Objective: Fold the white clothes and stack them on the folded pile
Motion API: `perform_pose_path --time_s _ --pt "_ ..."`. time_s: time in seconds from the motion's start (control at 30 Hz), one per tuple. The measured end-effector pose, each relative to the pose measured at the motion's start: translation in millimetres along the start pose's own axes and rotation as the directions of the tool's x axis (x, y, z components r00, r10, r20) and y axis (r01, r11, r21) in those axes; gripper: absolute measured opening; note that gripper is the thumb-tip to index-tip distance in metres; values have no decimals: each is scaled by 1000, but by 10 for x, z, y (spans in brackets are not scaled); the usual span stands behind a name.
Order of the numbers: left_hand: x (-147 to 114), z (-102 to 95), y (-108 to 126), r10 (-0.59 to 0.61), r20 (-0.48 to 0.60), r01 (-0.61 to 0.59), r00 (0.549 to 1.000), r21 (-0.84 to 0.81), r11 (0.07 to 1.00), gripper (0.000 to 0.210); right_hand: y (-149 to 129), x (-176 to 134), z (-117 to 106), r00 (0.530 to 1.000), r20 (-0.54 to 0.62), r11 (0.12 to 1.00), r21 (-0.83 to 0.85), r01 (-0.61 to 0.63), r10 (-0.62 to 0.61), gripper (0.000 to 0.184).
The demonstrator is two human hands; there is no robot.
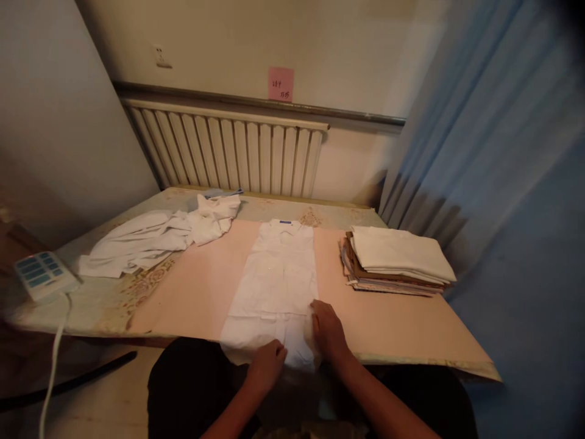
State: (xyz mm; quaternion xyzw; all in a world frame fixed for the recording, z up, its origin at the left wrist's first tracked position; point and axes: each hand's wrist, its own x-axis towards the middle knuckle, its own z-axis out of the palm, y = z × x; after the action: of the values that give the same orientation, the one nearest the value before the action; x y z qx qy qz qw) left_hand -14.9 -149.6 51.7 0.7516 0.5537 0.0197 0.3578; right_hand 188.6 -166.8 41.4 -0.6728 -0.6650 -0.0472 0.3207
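Power strip [46,274] far left, then crumpled white garments [155,238] on the surface [103,311]. White shirt [278,274] mid-surface on a pink sheet [205,277] — collar far, lower end over the near edge. Left hand [269,361] curled at lower end, right hand [326,329] at right edge — can't tell if either grips. Folded stack [397,256] farther right.

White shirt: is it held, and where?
Folded white cloth shirt: right hand at its right edge, left hand at its near end; gripping can't be told.
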Motion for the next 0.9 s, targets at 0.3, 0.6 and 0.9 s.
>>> perform_pose_path --time_s 0.3,0.6,0.9 --pt "416 -194 308 19 29 -18 999 -15 1000 37 289 159 208 950 206 968 -33 248 -237 41" --pt "584 -238 426 25 -30 -21 999 139 990 32 292 153 203 952 209 974 -3 228 -222 42" --pt "502 -257 382 -26 -77 44 997 245 969 32 279 160 187 946 235 973 -2 230 -224 44"
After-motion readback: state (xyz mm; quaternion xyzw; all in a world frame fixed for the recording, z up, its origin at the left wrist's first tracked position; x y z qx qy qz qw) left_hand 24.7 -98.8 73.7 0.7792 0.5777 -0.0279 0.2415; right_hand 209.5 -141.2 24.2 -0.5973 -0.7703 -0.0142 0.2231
